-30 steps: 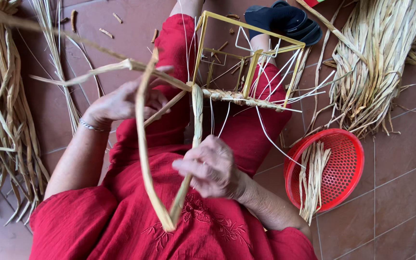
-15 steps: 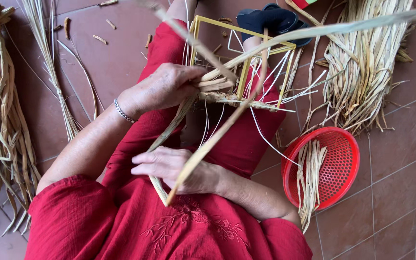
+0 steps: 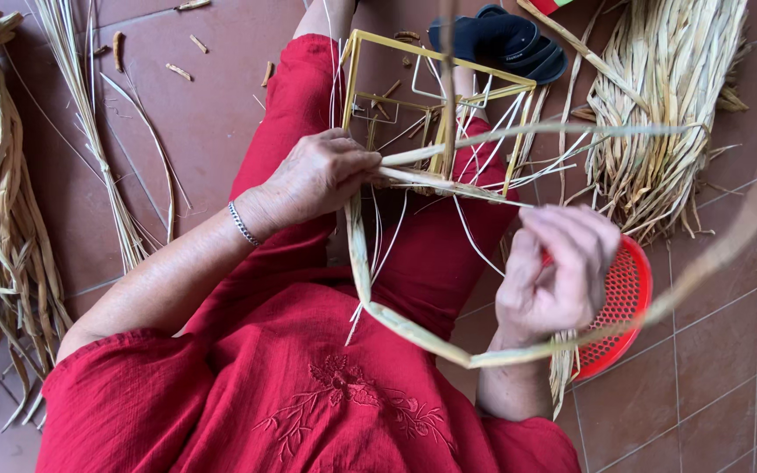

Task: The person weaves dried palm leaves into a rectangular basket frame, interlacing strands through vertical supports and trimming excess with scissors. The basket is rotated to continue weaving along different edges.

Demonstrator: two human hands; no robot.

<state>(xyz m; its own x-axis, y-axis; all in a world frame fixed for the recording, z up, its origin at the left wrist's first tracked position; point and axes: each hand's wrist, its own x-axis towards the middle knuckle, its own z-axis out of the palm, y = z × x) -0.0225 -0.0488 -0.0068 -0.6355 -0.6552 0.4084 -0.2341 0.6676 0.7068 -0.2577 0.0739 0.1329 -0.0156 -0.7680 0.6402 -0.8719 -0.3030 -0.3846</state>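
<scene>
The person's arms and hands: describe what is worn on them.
Both forearms are bare below loose red sleeves that belong to a red garment with embroidered flowers on the front. The left hand has a thin silver chain bracelet at the wrist. The right hand shows no jewellery.

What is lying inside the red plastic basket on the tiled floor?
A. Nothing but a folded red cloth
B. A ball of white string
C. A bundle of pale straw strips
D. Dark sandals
C: pale straw strips lie in the red plastic basket and hang over its rim, partly hidden by the right hand; the dark sandals sit on the floor farther off.
</scene>
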